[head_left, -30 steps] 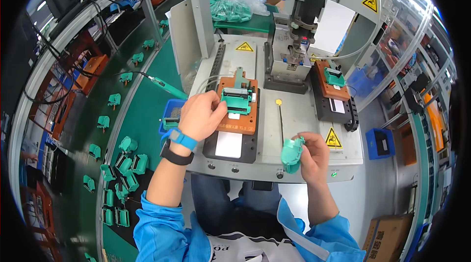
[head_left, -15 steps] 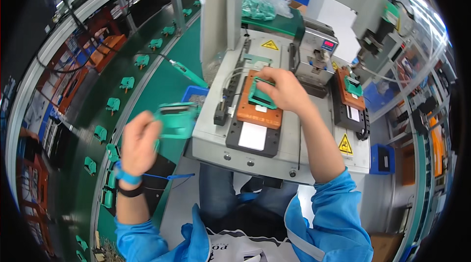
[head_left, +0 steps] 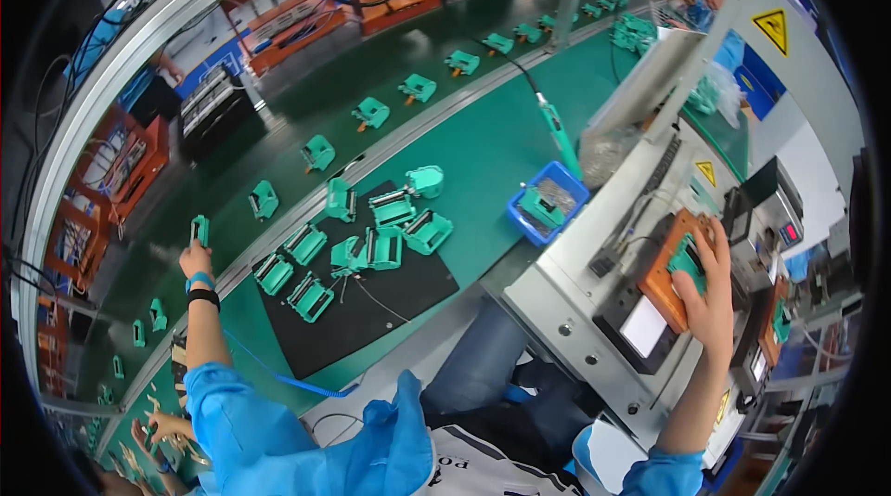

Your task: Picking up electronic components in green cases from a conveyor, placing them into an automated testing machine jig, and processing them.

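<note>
My left hand (head_left: 196, 262) is stretched far out over the conveyor belt, its fingers closed on a green plastic housing (head_left: 200, 230). On the machine at the right, my right hand (head_left: 713, 296) rests over the orange fixture block (head_left: 664, 278). Its thumb and fingers span another green plastic housing (head_left: 688, 257) seated in that block, partly hidden by the hand. Several more green housings (head_left: 383, 247) with dark rollers or bars lie on a black mat (head_left: 371, 329) between my arms. A wristband with a blue coiled cord (head_left: 306, 387) is on my left wrist.
Green housings (head_left: 371, 113) stand in a row along the belt (head_left: 306, 78). A blue bin (head_left: 526, 225) of small parts, with a green housing on top, stands beside the machine near a green electric screwdriver (head_left: 555, 129). Another person's hands (head_left: 167, 426) show at lower left.
My view has turned left. My left hand has moved out from beside the machine to over the belt. My right hand stays at the orange fixture block.
</note>
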Tool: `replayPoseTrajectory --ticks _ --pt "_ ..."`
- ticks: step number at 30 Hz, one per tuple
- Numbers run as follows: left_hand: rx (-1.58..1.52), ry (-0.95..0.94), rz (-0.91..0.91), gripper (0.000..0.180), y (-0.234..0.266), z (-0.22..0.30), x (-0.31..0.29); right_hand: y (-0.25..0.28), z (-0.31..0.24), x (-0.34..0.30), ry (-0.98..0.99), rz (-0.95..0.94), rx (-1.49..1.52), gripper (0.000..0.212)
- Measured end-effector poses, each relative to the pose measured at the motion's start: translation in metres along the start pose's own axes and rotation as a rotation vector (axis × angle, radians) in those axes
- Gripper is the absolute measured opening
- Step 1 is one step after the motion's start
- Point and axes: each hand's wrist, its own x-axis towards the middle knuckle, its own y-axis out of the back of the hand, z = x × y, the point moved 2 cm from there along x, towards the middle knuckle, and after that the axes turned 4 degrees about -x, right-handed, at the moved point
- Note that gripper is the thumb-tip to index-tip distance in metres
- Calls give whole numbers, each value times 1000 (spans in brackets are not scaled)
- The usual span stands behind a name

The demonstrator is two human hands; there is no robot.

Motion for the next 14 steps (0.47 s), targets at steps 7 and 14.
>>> replayPoseTrajectory --ticks 7,14 --pt "440 -301 166 50 -17 -15 -25 6 -5 2 -162 -2 117 57" --pt "569 -414 -482 69 -110 69 -113 -6 -18 -11 -223 250 -60 67"
